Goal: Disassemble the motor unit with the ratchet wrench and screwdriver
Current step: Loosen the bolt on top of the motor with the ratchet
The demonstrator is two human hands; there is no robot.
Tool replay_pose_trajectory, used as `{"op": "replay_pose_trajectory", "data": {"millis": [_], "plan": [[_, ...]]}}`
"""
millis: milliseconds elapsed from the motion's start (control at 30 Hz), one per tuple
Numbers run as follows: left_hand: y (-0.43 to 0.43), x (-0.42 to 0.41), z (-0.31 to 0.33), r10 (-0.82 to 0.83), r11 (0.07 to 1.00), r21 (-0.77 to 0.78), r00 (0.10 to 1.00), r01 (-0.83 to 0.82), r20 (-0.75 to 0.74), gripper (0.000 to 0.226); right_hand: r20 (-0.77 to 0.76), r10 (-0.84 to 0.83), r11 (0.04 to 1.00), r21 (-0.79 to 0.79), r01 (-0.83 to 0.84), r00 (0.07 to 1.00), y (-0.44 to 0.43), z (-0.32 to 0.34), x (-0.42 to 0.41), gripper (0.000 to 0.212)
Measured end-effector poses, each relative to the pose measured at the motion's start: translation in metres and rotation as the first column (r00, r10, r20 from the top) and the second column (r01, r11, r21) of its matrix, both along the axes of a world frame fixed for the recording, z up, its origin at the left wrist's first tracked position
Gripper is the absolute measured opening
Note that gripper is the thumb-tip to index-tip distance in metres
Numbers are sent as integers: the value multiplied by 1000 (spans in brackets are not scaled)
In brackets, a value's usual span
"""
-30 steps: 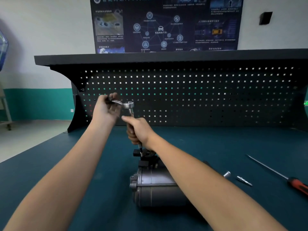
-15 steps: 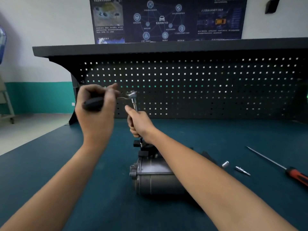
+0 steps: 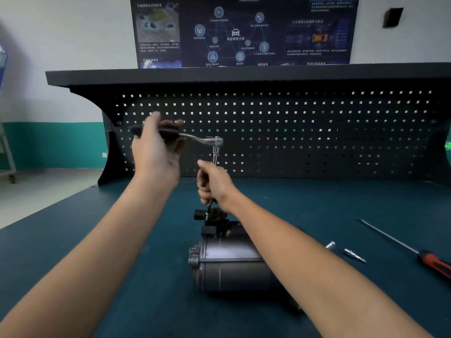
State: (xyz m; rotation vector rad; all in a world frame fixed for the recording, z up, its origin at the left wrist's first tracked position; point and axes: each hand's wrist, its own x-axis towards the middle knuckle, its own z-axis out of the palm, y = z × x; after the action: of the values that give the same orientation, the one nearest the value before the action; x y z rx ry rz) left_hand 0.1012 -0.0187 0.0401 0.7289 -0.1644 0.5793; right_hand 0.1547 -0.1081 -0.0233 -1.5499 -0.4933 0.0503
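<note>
Motor unit [image 3: 231, 264] just below R grip [image 3: 214, 184]

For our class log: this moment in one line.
left hand grips ratchet wrench | right hand holds extension | motor unit on bench

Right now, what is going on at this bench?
A person works on the motor unit lying on the bench. The left hand grips the ratchet wrench by its handle; the right hand holds its extension bar upright over the unit's far end. The screwdriver lies on the bench at the right.
</note>
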Motion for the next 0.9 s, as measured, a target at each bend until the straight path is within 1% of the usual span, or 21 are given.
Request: {"op": "replay_pose_trajectory", "data": {"millis": [33,67,100,133,167,200,233,267,333,400,433,467,500,567,600,667,733,800,833,867,900], "plan": [[-10,-20,-9,90,973,202,990,-110,105,7,16,1,999,-41,0,1000,-1,-1,0,47],[-19,-40,-19,159,877,407,954,-254,252,4,40,4,997,-78,-1,999,1,-2,2,44],[-29,-56,-29,157,731,570,906,-375,394,5,61,16,995,-101,-9,998,0,-3,0,40],[-36,-67,-38,112,587,669,863,-457,492,5,74,20,995,-97,-13,997,1,-4,1,39],[-42,-72,-44,70,486,716,840,-500,539,4,80,28,997,-74,-22,996,1,-5,0,39],[-45,-73,-46,60,444,727,827,-524,559,4,80,30,998,-50,-26,996,0,-6,0,38],[-44,-70,-46,75,447,716,820,-537,567,6,73,21,999,-26,-19,997,-1,-7,-2,36],[-40,-64,-44,103,490,688,819,-535,564,8,57,13,1000,-1,-13,998,-3,-7,-3,35],[-26,-46,-34,211,636,576,834,-514,511,11,-4,19,998,56,-19,1000,-6,-9,-4,43],[-5,-18,-20,343,764,430,867,-481,360,17,-38,28,995,93,-25,999,-7,-10,-3,48],[6,-1,-12,353,839,352,907,-416,230,20,-35,36,995,98,-33,999,-8,-10,-6,48],[17,17,-4,294,914,265,952,-306,87,22,-30,28,996,87,-26,999,-4,-10,-7,47],[24,35,1,177,972,164,983,-168,-42,24,-18,11,998,60,-10,1000,1,-10,-9,46],[31,63,5,-50,998,14,978,54,-204,29,51,-80,995,-53,83,995,13,-10,-9,45],[30,72,5,-109,994,-17,964,108,-243,30,92,-119,986,-103,128,989,18,-11,-8,46],[26,79,6,-168,984,-100,959,149,-229,31,118,-141,982,-110,154,983,23,-12,-6,48],[21,67,9,-218,954,-237,968,184,-126,28,37,-121,993,-5,121,992,18,-12,-2,48],[17,43,10,-228,935,-281,974,218,-3,25,-64,-60,990,124,68,996,10,-12,2,48],[13,28,7,-235,944,-227,970,242,55,25,-93,-30,987,153,44,995,6,-11,4,48],[8,12,2,-215,968,-108,971,226,110,27,-100,-12,989,147,26,995,3,-11,6,48],[3,-3,-4,-142,989,66,974,133,174,28,-85,-6,994,110,16,996,1,-11,8,47]]}}
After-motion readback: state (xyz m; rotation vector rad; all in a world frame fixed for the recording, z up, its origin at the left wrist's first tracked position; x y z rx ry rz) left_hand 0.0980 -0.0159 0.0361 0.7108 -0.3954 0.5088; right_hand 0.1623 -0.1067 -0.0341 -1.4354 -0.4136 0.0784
